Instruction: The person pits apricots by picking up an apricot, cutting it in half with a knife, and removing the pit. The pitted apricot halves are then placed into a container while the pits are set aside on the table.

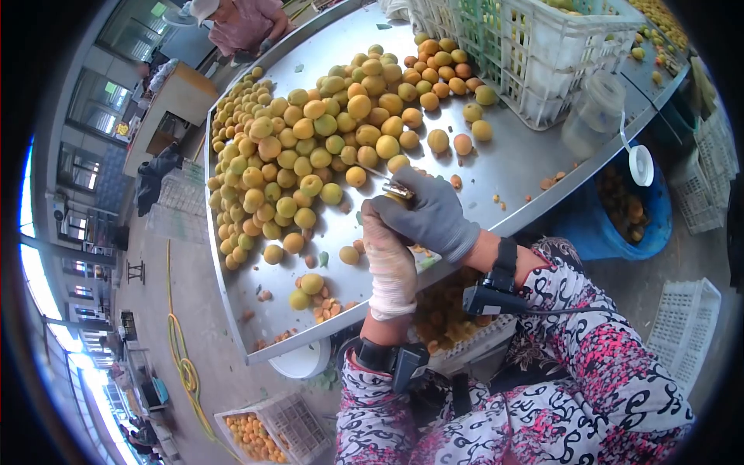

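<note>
My right hand [438, 213], in a grey glove, is closed around a small knife [398, 190] with a metallic handle; its thin blade points up and to the left. Pressed against it is my left hand [387, 260] in a pale, stained glove, fingers curled. A sliver of a yellow apricot [401, 201] shows between the two hands, mostly hidden by the fingers. Just beyond them, a large heap of yellow-orange apricots [310, 147] covers much of the metal table [511, 167]. Cut apricot pieces [329, 310] lie near its front edge.
White and green plastic crates [542, 58] stand at the back right, beside a clear plastic jug [595, 112]. A blue tub [655, 225] holds fruit scraps. Below the table are a crate of apricot halves [473, 345] and a white bucket [301, 360]. Another person [244, 27] stands across the table.
</note>
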Action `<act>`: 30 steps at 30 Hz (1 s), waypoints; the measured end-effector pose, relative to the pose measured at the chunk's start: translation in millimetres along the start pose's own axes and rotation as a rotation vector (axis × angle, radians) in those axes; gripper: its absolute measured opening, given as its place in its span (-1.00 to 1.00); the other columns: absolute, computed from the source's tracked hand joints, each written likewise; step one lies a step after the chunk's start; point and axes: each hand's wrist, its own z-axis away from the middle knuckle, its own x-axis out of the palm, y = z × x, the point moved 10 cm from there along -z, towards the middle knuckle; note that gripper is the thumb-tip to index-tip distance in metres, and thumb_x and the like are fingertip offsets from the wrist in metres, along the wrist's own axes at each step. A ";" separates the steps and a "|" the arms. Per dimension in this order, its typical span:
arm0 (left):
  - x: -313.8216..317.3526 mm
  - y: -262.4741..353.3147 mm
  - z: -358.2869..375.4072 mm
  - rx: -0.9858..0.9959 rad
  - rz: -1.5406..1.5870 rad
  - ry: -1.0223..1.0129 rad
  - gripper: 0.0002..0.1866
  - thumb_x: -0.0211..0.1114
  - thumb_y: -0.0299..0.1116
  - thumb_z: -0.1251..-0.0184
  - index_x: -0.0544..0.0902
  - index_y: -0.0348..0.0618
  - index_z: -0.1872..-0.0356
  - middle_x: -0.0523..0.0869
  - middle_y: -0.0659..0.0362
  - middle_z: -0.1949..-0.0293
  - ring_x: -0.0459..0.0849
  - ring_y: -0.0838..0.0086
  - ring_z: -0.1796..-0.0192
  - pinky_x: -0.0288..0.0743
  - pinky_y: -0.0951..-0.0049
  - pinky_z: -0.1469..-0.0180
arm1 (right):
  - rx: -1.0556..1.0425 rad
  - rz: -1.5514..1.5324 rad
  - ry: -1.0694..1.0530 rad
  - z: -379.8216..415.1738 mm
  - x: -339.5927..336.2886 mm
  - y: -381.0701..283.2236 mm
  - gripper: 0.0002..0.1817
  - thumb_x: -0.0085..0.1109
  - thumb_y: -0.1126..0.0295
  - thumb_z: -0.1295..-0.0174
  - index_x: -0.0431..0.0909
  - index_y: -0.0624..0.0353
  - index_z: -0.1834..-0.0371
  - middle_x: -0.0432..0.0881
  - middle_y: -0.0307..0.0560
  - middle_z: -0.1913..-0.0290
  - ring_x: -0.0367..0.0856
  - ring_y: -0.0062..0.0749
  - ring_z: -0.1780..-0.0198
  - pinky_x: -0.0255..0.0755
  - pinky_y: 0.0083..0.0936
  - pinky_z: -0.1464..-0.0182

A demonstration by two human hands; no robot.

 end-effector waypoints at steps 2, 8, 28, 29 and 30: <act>-4.3 3.7 -2.2 -0.061 -0.161 -0.063 -0.42 -0.01 0.20 -0.36 0.43 -0.09 -0.10 0.60 0.19 0.16 0.61 0.48 0.24 0.48 0.43 0.37 | 0.172 -0.409 0.095 -2.3 -0.8 22.7 -0.64 0.26 0.06 -0.13 0.56 0.13 0.22 0.55 -0.10 0.54 0.57 -0.55 0.48 0.43 -0.50 0.43; -2.9 -6.3 -5.5 -0.354 0.408 -0.183 -0.30 -0.06 0.19 -0.38 0.50 -0.45 0.04 0.57 0.13 0.40 0.47 0.51 0.54 0.55 0.38 0.41 | 0.454 -0.670 -0.265 5.6 3.1 27.8 -0.52 0.16 0.12 -0.27 0.53 0.36 -0.04 0.65 -0.21 0.28 0.57 -0.67 0.28 0.45 -0.71 0.25; 24.2 -51.7 31.8 -0.604 0.310 -0.290 -0.51 0.10 0.17 -0.28 0.49 0.04 -0.03 0.55 0.16 0.36 0.29 0.48 0.58 0.13 0.50 0.51 | 0.349 -1.272 0.187 -22.3 -45.8 19.4 -0.64 0.18 0.23 -0.29 0.33 0.01 0.64 0.29 -0.36 0.74 0.16 -0.69 0.81 0.01 -0.66 0.76; 34.0 -44.8 34.3 -0.565 0.294 -0.282 -0.56 0.15 0.16 -0.25 0.50 0.12 0.02 0.55 0.17 0.36 0.25 0.49 0.59 0.10 0.52 0.53 | 0.323 -1.327 0.160 -24.2 -43.6 18.4 -0.65 0.20 0.22 -0.28 0.34 0.01 0.63 0.29 -0.38 0.75 0.18 -0.72 0.79 0.02 -0.69 0.75; 35.1 -46.3 33.8 -0.569 0.291 -0.284 -0.56 0.15 0.16 -0.25 0.50 0.12 0.02 0.55 0.17 0.36 0.25 0.49 0.59 0.10 0.52 0.53 | 0.323 -1.328 0.165 -24.2 -41.9 18.9 -0.65 0.20 0.22 -0.28 0.34 0.01 0.63 0.29 -0.38 0.75 0.18 -0.72 0.79 0.02 -0.69 0.75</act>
